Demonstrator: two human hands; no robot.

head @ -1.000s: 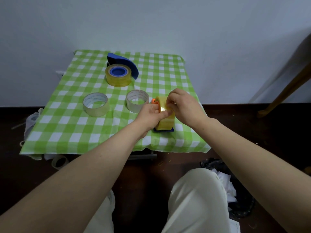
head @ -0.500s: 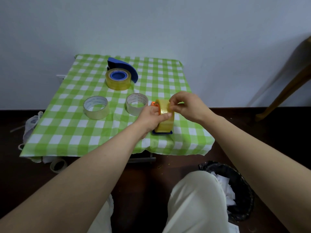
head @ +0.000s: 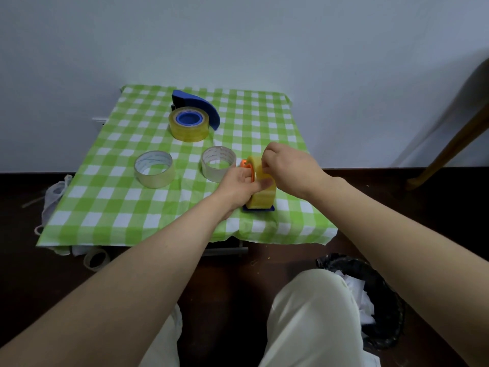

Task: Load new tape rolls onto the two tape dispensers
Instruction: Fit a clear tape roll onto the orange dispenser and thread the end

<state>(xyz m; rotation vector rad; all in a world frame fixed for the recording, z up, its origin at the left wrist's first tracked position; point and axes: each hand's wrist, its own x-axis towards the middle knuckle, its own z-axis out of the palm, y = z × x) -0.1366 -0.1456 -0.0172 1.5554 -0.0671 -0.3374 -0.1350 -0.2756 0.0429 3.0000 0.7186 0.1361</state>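
A yellow tape roll [head: 263, 193] stands upright on a blue dispenser with an orange hub [head: 244, 164] near the table's front right. My left hand [head: 238, 185] grips the roll's left side, thumb across its face. My right hand [head: 287, 169] pinches at the top of the roll; whether a tape end is between the fingers I cannot tell. At the back, a second blue dispenser [head: 197, 105] lies flat with a yellow roll [head: 189, 124] on its blue hub. Two clear, nearly spent rolls [head: 154, 169] [head: 218, 164] lie flat mid-table.
The small table has a green checked cloth [head: 111, 207] and stands against a white wall. On the dark floor lie a tape ring [head: 96, 259] at front left and a black bin with paper [head: 370, 300] at right. A wooden leg [head: 449, 144] leans far right.
My right hand has shifted up along the roll's top edge, fingers pinched. The left hand stays on the roll's side. The camera has tilted slightly.
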